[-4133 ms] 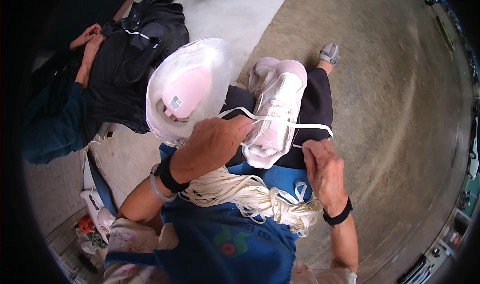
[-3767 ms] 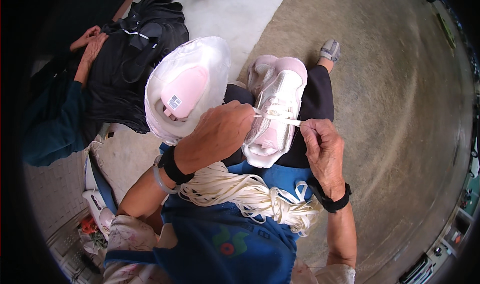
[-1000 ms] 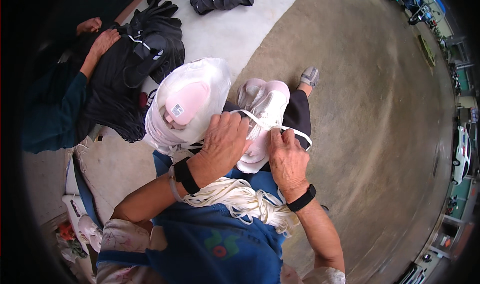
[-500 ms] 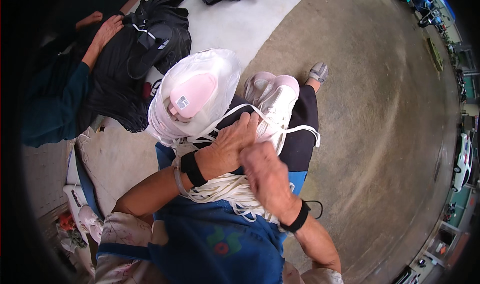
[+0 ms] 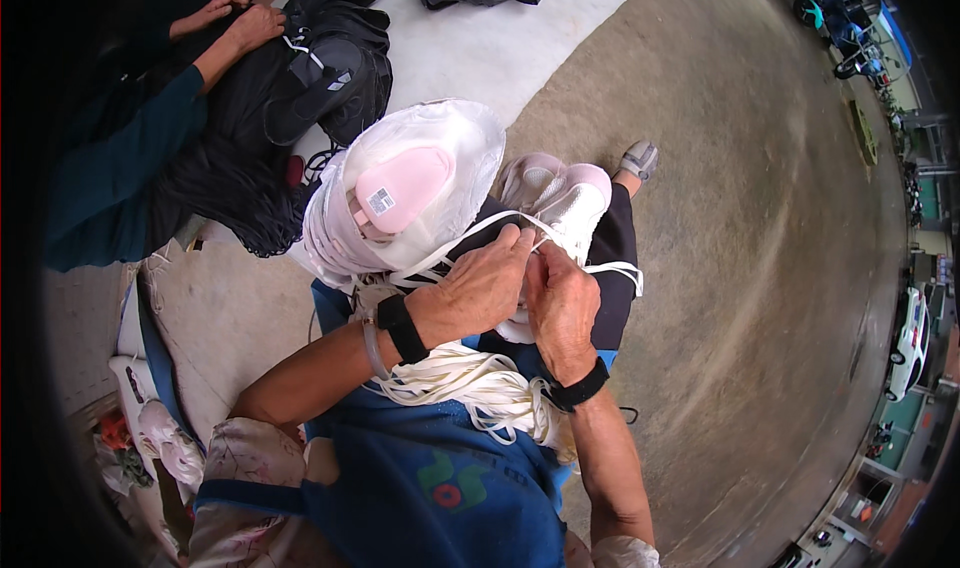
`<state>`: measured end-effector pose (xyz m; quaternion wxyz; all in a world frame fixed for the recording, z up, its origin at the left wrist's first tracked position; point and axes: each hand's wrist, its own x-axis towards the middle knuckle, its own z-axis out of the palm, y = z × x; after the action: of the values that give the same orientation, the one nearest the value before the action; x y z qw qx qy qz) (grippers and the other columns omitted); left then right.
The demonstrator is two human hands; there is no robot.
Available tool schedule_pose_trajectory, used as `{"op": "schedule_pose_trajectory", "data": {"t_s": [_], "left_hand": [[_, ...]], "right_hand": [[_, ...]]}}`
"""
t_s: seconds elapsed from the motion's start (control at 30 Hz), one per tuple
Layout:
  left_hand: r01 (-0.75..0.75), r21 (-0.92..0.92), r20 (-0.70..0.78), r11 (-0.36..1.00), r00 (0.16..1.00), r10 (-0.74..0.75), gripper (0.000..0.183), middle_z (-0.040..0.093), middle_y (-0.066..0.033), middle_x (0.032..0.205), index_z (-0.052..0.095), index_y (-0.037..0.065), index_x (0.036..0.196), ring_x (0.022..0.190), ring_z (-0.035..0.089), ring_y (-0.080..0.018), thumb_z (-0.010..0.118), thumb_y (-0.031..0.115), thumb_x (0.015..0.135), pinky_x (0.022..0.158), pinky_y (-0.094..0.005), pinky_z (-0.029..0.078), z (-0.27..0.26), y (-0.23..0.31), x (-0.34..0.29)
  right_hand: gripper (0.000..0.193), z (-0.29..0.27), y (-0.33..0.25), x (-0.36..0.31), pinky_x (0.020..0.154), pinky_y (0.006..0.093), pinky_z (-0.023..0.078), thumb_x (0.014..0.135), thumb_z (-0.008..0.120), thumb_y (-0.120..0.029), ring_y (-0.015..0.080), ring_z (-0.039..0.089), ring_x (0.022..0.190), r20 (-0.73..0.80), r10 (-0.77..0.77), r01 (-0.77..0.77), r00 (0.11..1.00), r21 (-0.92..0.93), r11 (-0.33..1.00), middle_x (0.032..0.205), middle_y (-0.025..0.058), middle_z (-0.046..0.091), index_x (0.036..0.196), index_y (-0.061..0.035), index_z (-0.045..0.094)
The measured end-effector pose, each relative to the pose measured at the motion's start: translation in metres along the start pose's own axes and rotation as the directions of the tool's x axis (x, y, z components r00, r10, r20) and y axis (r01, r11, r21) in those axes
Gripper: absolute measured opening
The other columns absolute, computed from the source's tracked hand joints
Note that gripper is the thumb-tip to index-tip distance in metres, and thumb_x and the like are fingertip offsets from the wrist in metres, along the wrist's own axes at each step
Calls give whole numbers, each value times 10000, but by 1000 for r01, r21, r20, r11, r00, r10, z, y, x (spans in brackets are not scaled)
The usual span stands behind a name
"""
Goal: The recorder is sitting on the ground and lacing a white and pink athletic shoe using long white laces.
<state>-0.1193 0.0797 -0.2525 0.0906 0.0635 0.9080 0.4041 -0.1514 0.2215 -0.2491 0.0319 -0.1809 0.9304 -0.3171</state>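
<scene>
A white and pale pink shoe upper (image 5: 580,213) lies across my dark-trousered lap. My left hand (image 5: 478,286) is closed at its near part, thumb and fingertips pinched on a white shoelace (image 5: 462,236). Close beside it, my right hand (image 5: 563,308) is also closed, its fingertips drawn together on the lace at the eyelets. A loose lace end trails out to the right of the shoe. Both hands cover much of the opening and the exact grip. Below my wrists, a bundle of white laces (image 5: 465,380) rests on my blue apron (image 5: 400,478).
Left of my hands stands a nested stack of pink and white uppers (image 5: 338,233). Beyond it, another person's hands (image 5: 250,30) touch black shoe uppers (image 5: 335,78) on a pale surface (image 5: 560,28). Brown concrete floor (image 5: 740,268) spreads to the right, with parked vehicles far off.
My right hand, blurred and nearer to me before, has moved up and right to the shoe, its fingertips now beside my left hand's. The other person's hands have shifted slightly up and right.
</scene>
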Motion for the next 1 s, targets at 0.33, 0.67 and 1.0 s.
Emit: {"op": "schedule_pose_trajectory", "data": {"t_s": [0.33,0.67,1.0], "left_hand": [[-18,9,-3,1000,1000,18,564,498,-269,1057,390,-156,1300,933,595,-430,584,-44,782,744,-442,519,0,-1,0],[28,-40,-162,999,986,-34,439,508,-271,1059,407,-54,1248,973,555,-466,564,-31,838,823,-513,470,1,4,-3],[-329,133,-130,935,929,345,300,537,-147,1072,581,18,1068,1023,550,-350,656,-11,780,892,-460,452,-16,10,-7]], "right_hand": [[100,-2,1,-1,597,490,531,916,611,-122,415,673,682,29,-15,14,999,38,999,765,240,670,918,-22,606],[68,-6,6,-2,590,408,520,849,647,-51,367,663,677,37,-157,158,987,-43,986,781,190,653,902,-20,616],[59,-56,12,-31,606,305,504,866,582,7,282,635,630,177,-9,-70,984,436,897,755,147,636,884,22,637]]}}
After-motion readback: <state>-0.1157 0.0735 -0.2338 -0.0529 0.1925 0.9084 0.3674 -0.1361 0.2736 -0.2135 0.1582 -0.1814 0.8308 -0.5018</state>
